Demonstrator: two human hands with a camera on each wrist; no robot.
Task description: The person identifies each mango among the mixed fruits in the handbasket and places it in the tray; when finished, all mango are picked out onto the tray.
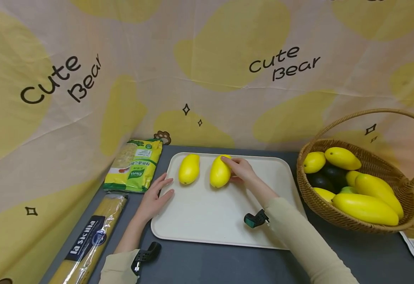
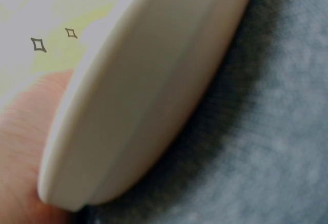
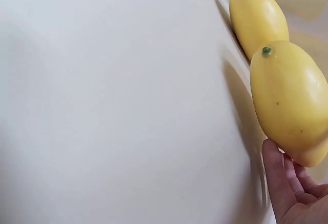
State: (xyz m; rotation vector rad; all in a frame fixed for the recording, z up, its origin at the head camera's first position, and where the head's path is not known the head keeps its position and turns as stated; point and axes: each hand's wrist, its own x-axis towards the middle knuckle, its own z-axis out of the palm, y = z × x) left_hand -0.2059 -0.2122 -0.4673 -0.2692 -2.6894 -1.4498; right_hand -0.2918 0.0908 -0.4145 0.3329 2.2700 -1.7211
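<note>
Two yellow mangoes lie toward the back of a cream tray. My right hand holds the right mango by its right side, fingers at its far end and thumb low against it. In the right wrist view that mango shows a small green stem spot, with the fingers at its lower end. The left mango sits a short way off. My left hand rests at the tray's left rim with its fingers spread. The left wrist view shows the tray's edge close up.
At right stands a wicker basket with several yellow mangoes, dark avocados and a tall handle. Left of the tray lie a green-and-yellow Knorr bag and a long pasta pack. A printed fabric hangs behind the table.
</note>
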